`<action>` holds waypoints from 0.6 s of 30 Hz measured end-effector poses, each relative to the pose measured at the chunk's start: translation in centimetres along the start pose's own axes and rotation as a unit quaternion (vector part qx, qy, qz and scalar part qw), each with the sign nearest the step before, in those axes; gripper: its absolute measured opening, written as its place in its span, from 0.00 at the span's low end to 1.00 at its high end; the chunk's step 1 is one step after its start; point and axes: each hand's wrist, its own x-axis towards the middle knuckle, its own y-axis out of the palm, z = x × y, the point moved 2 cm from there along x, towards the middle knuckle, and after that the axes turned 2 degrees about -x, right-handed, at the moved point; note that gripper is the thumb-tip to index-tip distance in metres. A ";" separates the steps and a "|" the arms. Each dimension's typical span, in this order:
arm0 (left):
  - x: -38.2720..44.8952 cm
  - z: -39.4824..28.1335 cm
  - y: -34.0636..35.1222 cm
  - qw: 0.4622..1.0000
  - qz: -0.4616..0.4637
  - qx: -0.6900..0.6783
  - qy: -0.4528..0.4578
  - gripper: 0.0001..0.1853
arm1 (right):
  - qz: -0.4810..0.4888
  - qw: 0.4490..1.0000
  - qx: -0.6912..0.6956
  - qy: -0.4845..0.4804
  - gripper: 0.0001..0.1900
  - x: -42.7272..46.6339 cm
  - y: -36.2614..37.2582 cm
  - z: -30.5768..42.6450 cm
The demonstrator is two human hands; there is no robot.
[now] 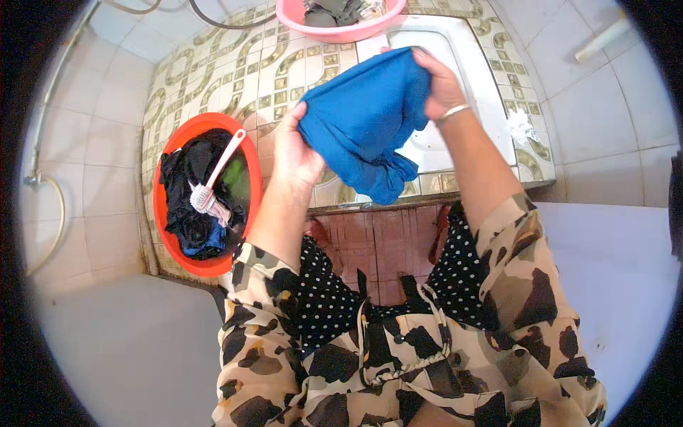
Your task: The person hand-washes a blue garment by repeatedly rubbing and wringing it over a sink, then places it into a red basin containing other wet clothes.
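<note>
A blue cloth (368, 107), perhaps a garment, is stretched between my two hands above the tiled floor and a white squat toilet pan. My left hand (298, 147) grips its left edge, with the thumb on top. At the upper right corner my right hand (443, 82) holds it, a pale bangle on the wrist. The lower part of the cloth hangs bunched toward me. To the left stands a red-orange basin (163, 224) of dark wet clothes (200, 155) and some water. A white-and-pink scrubbing brush (213, 179) lies across those clothes, its handle on the rim.
A pink basin (341, 36) with grey and light clothes stands at the far side. The white squat toilet pan (472, 64) is set in the patterned tile floor (229, 69). Crumpled clear plastic (520, 127) lies at its right. A raised edge (368, 205) drops to reddish tiles (376, 245).
</note>
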 end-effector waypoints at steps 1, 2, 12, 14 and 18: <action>0.8 0.9 -0.5 0.999 0.008 -0.039 -0.021 0.20 | 0.004 0.997 -0.074 -0.019 0.15 0.7 0.2 -1.2; 1.5 1.5 0.0 0.999 0.000 -0.038 -0.017 0.20 | 0.005 0.988 -0.147 -0.039 0.15 1.5 0.4 -2.5; 1.4 6.2 0.3 0.993 -0.072 -0.033 -0.091 0.15 | -0.029 0.542 -0.823 -0.168 0.12 -0.5 6.6 -7.1; 1.5 6.1 1.0 0.994 -0.083 -0.005 -0.065 0.13 | -0.085 0.579 -0.781 -0.218 0.11 -0.3 5.1 -6.4; 3.0 3.5 -6.1 0.999 -0.009 -0.046 0.018 0.13 | 0.124 0.654 -0.691 -0.282 0.11 -4.1 10.8 -11.2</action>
